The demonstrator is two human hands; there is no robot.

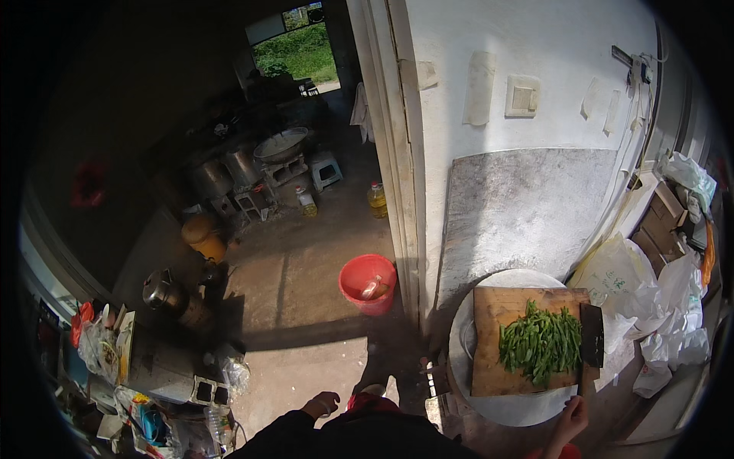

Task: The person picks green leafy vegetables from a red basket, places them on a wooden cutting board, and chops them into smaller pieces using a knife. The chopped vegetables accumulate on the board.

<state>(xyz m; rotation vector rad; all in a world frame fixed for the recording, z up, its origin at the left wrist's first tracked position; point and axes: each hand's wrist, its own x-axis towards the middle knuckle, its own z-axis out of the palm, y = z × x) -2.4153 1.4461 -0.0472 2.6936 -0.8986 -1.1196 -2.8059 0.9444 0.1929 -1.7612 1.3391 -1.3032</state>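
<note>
Chopped green leafy vegetables (539, 344) lie heaped on a wooden cutting board (486, 321). The board rests on a large round metal lid or pot top (493, 410). A dark-bladed cleaver (592, 335) lies along the board's right edge, its handle pointing towards me. My right hand (572, 417) is at the end of that handle with fingers bent; whether they grip it cannot be told. Over the floor at lower centre hangs my left hand (322, 404), loosely curled and holding nothing visible, with a bracelet at the wrist.
A red bucket (367, 284) stands by the door frame (390, 149). White plastic bags (679, 304) crowd the right side. Oil bottles (377, 201), a stool (327, 171) and a wide basin (281, 144) are inside the dark room. Clutter and a hollow block (210, 392) lie at lower left.
</note>
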